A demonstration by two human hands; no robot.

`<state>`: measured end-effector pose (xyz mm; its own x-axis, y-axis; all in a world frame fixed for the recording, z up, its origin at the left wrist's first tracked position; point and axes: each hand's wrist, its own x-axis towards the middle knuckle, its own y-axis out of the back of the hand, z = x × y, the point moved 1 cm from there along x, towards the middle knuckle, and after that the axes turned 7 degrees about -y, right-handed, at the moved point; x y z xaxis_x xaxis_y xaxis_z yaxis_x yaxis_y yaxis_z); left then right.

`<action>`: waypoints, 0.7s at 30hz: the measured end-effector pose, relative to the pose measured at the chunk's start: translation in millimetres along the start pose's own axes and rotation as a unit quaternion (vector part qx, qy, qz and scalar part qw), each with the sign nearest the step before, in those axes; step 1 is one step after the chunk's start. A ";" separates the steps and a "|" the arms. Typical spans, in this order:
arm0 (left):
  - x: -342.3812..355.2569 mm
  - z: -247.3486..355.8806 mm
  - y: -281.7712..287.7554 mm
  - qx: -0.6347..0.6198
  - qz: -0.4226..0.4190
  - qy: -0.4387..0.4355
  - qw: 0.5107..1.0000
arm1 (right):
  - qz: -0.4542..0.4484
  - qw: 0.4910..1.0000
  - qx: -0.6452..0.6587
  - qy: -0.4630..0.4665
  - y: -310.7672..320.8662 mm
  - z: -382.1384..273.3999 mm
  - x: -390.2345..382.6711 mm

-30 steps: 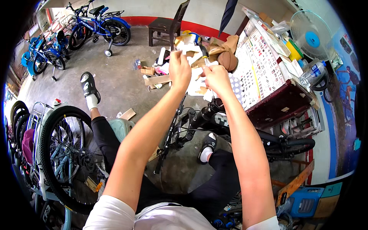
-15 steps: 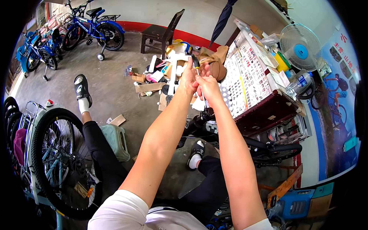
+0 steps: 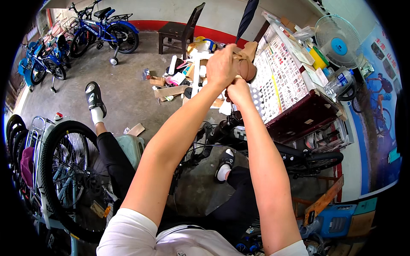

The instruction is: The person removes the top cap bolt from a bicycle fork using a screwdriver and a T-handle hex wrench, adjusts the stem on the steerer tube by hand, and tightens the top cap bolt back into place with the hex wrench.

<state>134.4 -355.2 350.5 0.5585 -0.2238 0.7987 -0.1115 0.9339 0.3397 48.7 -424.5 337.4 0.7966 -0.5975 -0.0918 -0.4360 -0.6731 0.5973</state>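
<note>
in the head view, two bare hands are held out close together, over the front end of a black bike [image 3: 220, 131]. the left hand [image 3: 221, 68] is the higher one. its fingers bend away at the far side, so i cannot tell if they pinch anything. the right hand [image 3: 239, 90] is just below it and a bit to the right. its fingers are curled in around a thin rod [image 3: 231, 105]. the rod pokes out under the right fingers and runs down to the top of the bike's front end. its upper part is hidden by the hands.

a brown ball [image 3: 247, 71] shows just past the hands, next to a messy pile of paper and boxes [image 3: 171, 91] on the floor [image 3: 128, 74]. to the right is a dark red surface [image 3: 299, 121] with a sheet of little pictures [image 3: 284, 81] on it. a round fan [image 3: 338, 46] is beyond that.
</note>
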 end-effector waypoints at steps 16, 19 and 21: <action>-62.8 -17.1 22.2 -0.663 -0.129 0.421 0.605 | -0.090 0.991 0.099 -0.015 2.7 -9.3 -5.7; -61.6 -29.6 15.7 -0.643 -0.130 0.460 0.598 | -0.080 0.993 0.077 -0.026 2.0 -10.5 -7.9; -62.7 -37.6 10.9 -0.636 -0.123 0.478 0.593 | -0.073 0.996 0.053 -0.023 9.0 -8.5 -7.6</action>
<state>129.1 -320.5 285.5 0.7082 -0.7041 -0.0516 0.4403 0.4976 -0.7474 42.3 -422.3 350.3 0.8358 -0.5073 -0.2100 -0.3601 -0.7952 0.4878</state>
